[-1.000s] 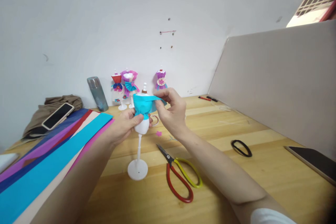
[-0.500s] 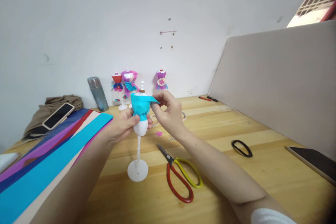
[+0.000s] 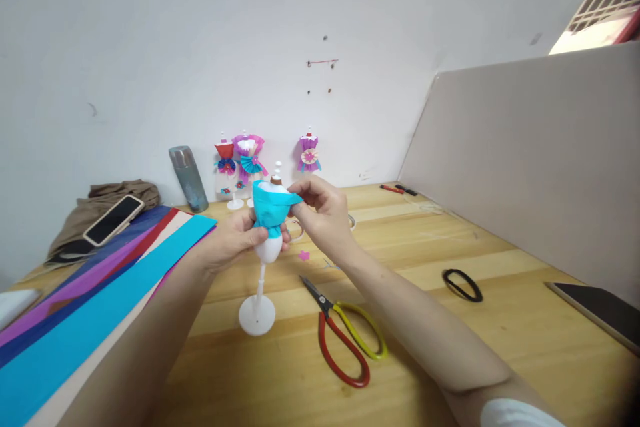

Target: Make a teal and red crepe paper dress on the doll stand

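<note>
A small white dress form (image 3: 270, 249) on a round stand tilts with its top to the right. Turquoise crepe paper (image 3: 271, 208) wraps its bust and is gathered at the waist. My left hand (image 3: 240, 233) is closed around the waist, thumb in front and fingertips showing behind. With thumb and fingers, my right hand (image 3: 323, 213) pinches the loose end of the turquoise paper at the form's upper right. Scissors (image 3: 327, 310) with one red and one yellow handle lie on the table below my right hand, blades part open.
Colored paper sheets (image 3: 115, 280) lie at left, beside a phone (image 3: 114, 220) on brown cloth (image 3: 80, 213). A bottle (image 3: 189, 180) and dressed mini forms (image 3: 309, 153) stand by the wall. A black band (image 3: 463, 285) and a dark tablet-like slab (image 3: 595, 310) lie at right.
The dress form has tipped, its top moving right and its base left and slightly up. My right hand has drawn the paper's end closer around the bust.
</note>
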A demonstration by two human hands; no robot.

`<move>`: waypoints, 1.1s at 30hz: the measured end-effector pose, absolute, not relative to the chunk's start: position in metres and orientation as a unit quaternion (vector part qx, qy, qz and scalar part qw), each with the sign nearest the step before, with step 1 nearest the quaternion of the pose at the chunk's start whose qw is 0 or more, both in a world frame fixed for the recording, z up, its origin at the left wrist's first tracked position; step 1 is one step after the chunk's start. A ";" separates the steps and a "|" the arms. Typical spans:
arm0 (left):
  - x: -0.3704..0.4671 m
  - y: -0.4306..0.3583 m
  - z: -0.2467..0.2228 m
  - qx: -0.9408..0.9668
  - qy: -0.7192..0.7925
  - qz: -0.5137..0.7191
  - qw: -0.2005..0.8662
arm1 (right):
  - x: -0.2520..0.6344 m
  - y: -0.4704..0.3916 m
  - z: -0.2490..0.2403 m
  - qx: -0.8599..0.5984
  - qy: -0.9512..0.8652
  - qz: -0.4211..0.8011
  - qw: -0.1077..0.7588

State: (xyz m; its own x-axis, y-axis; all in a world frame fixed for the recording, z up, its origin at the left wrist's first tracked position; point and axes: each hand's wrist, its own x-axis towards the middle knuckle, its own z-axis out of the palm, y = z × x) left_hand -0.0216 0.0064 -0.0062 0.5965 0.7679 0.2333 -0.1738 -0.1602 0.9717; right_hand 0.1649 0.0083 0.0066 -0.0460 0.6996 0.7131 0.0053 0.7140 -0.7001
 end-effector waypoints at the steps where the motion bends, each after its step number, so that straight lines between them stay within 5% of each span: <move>1: -0.022 0.006 -0.006 0.657 0.230 0.388 0.605 | 0.165 0.008 0.007 -0.264 -0.669 0.267 0.642; 18: -0.020 0.004 -0.002 0.673 0.265 0.421 0.548 | 0.170 0.034 -0.005 -0.329 -0.726 0.248 0.550; 24: -0.013 0.012 -0.004 0.647 0.368 0.544 0.388 | 0.165 0.032 -0.006 -0.346 -0.729 0.335 0.486; 29: -0.009 0.017 -0.015 0.659 0.468 0.563 0.174 | 0.154 0.022 -0.013 -0.291 -0.707 0.336 0.550; 33: -0.006 0.014 -0.016 0.647 0.492 0.570 0.119 | 0.147 0.019 -0.024 -0.251 -0.696 0.348 0.576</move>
State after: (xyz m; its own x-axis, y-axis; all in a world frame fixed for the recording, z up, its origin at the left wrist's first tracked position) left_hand -0.0064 0.0142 -0.0165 -0.1341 0.7724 0.6208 0.5010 -0.4876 0.7150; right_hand 0.1467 0.0187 -0.0236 -0.2107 0.7497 0.6273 -0.0517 0.6323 -0.7730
